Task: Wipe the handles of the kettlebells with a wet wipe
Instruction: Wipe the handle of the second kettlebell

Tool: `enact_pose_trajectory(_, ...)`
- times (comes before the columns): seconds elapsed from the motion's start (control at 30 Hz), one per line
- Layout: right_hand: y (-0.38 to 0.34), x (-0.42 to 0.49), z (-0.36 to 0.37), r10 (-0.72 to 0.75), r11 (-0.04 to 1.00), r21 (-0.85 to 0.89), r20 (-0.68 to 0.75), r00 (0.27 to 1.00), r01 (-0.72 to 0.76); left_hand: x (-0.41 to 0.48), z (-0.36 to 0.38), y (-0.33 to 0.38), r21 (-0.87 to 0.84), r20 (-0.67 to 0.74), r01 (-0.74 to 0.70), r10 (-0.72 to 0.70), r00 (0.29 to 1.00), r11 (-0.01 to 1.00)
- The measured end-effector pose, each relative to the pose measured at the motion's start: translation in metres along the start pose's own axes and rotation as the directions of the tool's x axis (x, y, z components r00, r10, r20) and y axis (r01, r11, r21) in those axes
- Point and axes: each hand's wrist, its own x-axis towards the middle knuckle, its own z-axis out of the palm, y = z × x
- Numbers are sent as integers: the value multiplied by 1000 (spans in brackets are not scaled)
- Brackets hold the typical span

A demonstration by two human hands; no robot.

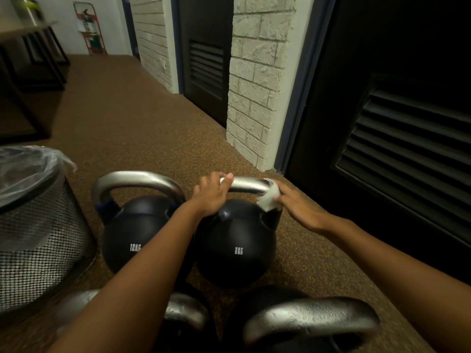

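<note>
8 kg kettlebell [235,240] on floor [132,128], right of 12 kg bell [132,238]. Left hand [210,193] closed around handle [248,186], left end. Right hand [297,203] pinches wipe [270,198] against handle's right bend.

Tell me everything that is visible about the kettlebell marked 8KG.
The 8KG kettlebell is a round black ball with white lettering and a bare silver metal handle arching over it. It stands upright on the speckled brown floor, right of the 12KG kettlebell. The left hand grips the handle's left end; the right hand presses a white wet wipe around its right corner.
</note>
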Motion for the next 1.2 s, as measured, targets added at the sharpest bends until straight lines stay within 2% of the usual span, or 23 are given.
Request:
enact_pose_trajectory(0.07,-1,-2,-2,-71,985,-158,-35,997,65,1,1,0,4,-11,-2,2,1000,1000)
enact_pose_trajectory(0.13,-8,-4,-1,-150,956,-271,-136,979,109,1,1,0,5,-18,1,-1,1000,1000)
enact_pose_trajectory(0.23,-27,-2,9,-315,872,-464,-283,906,159,2,2,-1,6,-17,3,-2,1000,1000)
enact_pose_trajectory(0.3,-30,4,16,-372,799,-591,-337,865,113,3,2,-1,8,-14,4,-4,1000,1000)
enact_pose_trajectory(0.37,-28,7,19,-375,769,-637,-386,843,50,3,2,-1,12,-19,3,-3,1000,1000)
enact_pose_trajectory(0.47,-20,5,22,-299,817,-576,-482,824,-41,3,2,-1,11,-19,0,0,1000,1000)
enact_pose_trajectory(0.57,-12,5,25,-84,891,-415,-551,830,-185,4,3,-2,13,-29,-3,3,1000,1000)
enact_pose_trajectory(0.67,-9,9,29,146,916,-239,-550,823,-322,4,3,-2,19,-33,-4,4,999,1000)
enact_pose_trajectory(0.77,-12,13,34,273,922,-85,-552,788,-379,3,3,-2,18,-27,-1,1,1000,1000)
enact_pose_trajectory(0.83,-18,14,37,246,935,-68,-585,773,-349,3,3,-2,18,-29,1,0,1000,1000)
enact_pose_trajectory(0.93,-27,11,38,15,930,-282,-610,792,-234,4,3,-1,20,-28,4,-3,1000,1000)
enact_pose_trajectory(1.0,-27,9,36,-82,915,-363,-590,804,-173,4,3,-2,22,-28,4,-4,1000,1000)
enact_pose_trajectory(1.2,-5,6,33,-4,973,-207,-461,887,-103,4,4,-3,27,-35,0,1,999,1000)
